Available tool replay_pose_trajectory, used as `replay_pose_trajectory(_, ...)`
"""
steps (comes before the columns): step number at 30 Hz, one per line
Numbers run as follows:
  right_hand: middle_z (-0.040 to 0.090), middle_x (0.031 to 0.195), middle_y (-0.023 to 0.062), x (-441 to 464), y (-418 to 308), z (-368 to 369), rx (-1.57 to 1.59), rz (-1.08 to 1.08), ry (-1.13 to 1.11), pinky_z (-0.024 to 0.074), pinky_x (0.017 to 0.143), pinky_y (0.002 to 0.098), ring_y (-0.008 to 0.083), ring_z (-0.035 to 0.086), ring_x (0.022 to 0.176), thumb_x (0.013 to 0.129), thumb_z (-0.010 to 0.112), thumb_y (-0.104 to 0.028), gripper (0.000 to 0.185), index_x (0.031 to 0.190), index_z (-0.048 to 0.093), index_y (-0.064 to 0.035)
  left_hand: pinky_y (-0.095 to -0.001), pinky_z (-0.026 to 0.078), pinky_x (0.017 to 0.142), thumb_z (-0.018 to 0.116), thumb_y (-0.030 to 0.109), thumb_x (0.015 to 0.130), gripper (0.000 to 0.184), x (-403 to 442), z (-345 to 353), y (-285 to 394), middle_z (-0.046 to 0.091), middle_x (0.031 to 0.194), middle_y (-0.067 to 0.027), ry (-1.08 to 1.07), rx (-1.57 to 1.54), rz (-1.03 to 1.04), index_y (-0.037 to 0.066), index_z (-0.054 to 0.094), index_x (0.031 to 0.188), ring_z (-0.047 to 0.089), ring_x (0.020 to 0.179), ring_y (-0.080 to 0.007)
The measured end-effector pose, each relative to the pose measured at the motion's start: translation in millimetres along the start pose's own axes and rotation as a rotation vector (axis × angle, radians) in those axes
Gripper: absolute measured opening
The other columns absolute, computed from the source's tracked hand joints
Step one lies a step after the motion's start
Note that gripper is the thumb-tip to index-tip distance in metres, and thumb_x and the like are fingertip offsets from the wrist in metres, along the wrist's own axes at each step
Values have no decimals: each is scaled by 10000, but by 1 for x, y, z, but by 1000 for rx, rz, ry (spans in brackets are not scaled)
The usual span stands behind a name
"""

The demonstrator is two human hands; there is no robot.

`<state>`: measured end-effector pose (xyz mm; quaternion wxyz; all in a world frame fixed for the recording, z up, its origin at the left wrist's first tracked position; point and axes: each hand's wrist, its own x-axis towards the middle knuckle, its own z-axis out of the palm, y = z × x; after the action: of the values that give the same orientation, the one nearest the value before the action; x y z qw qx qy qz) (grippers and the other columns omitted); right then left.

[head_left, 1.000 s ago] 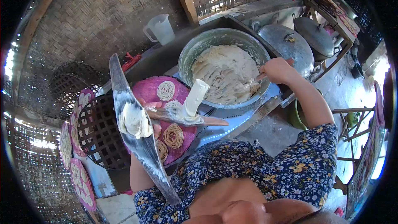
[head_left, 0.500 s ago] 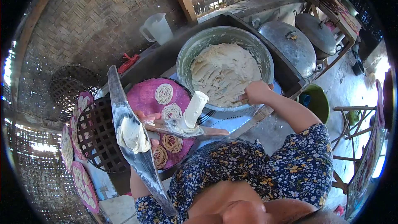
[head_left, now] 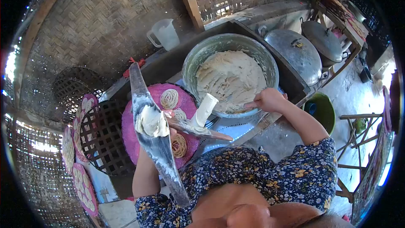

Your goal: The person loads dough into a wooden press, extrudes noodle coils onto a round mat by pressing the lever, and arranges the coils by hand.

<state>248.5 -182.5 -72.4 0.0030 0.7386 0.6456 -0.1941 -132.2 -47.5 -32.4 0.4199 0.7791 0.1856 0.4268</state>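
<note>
My left hand [head_left: 169, 120] is mostly hidden behind a long dark wooden press [head_left: 160, 154], with its fingers wrapped round the tool. White dough [head_left: 152, 121] fills the press's middle opening. A second wooden piece [head_left: 192, 128] crosses toward the right and carries a dough-coated white cylinder [head_left: 205, 109]. My right hand [head_left: 270, 100] is closed at the front right rim of a large basin [head_left: 189, 69], holding a wooden-looking tool that shows only in part. Pale sticky dough [head_left: 232, 80] lies in the basin.
A pink round tray [head_left: 130, 137] with coiled noodles [head_left: 169, 99] lies under the press, beside a dark woven basket [head_left: 103, 133]. Behind stands a clear jug [head_left: 164, 34]. Lidded pots [head_left: 293, 52] and a green bucket [head_left: 327, 109] are at the right.
My right hand has moved from the basin's right side down to its front right rim. The press has shifted right over the tray, and its dough filling looks more rounded.
</note>
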Motion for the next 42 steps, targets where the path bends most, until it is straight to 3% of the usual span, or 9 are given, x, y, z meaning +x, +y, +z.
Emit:
replay_pose_trajectory(3,639,787,162,-10,14,-19,223,-38,72,478,689,387,288,621,743,708,587,-185,226,884,669,-71,-329,521,724,672,239,768,424,4,-6,-14,582,983,-122,-27,166,70,20,478,1075,611,869,-223)
replay_pose_trajectory(6,629,758,80,-30,20,-60,492,-76,98,446,632,307,170,570,686,751,621,-248,281,931,650,-35,-332,537,618,589,97,808,242,20,14,14,603,866,-109,135,-806,-542,-24,544,1014,616,729,-201)
replay_pose_trajectory(8,614,759,19,-37,21,-84,622,-156,115,417,595,255,99,516,662,773,632,-276,332,970,634,-8,-334,533,640,609,12,771,282,34,26,35,602,883,-101,211,-719,-658,-5,509,1034,611,773,-198)
replay_pose_trajectory(11,598,807,-19,-43,9,-111,747,-332,99,391,587,215,58,463,673,794,625,-276,378,1033,611,18,-338,492,776,680,140,719,416,41,36,-7,599,934,-96,-106,279,-55,9,497,1069,587,886,-191)
replay_pose_trajectory(13,603,835,-10,-48,-17,-132,822,-396,10,395,600,209,59,466,683,801,626,-276,409,1075,592,25,-337,465,817,694,229,694,481,58,57,22,605,950,-117,-138,146,-287,14,514,1085,594,890,-233)
replay_pose_trajectory(22,625,774,116,-63,-77,-211,-308,-501,271,456,582,399,337,594,680,790,556,-441,366,997,652,-155,-361,421,892,619,391,713,456,73,70,63,559,1121,-154,-325,543,-154,154,588,1102,518,1042,-312)
replay_pose_trajectory(31,547,662,20,-59,-157,-153,-862,-734,754,428,544,380,204,571,629,747,575,-268,187,819,605,-98,-380,442,849,593,472,729,490,72,76,48,558,1127,-164,-275,549,-307,159,588,1106,543,1017,-318)
replay_pose_trajectory(37,492,630,-21,-63,-147,-154,-682,-986,1044,369,495,314,135,501,564,678,629,-196,165,808,581,-106,-371,453,818,573,413,765,448,70,58,8,570,1107,-157,-257,561,-173,142,557,1122,558,988,-318)
replay_pose_trajectory(42,469,619,2,-101,-124,-199,-539,-691,1195,367,512,338,190,499,556,613,686,-251,259,844,636,-144,-315,452,816,624,303,768,405,77,53,-33,598,1067,-102,-160,158,-192,83,559,1103,581,952,-231)
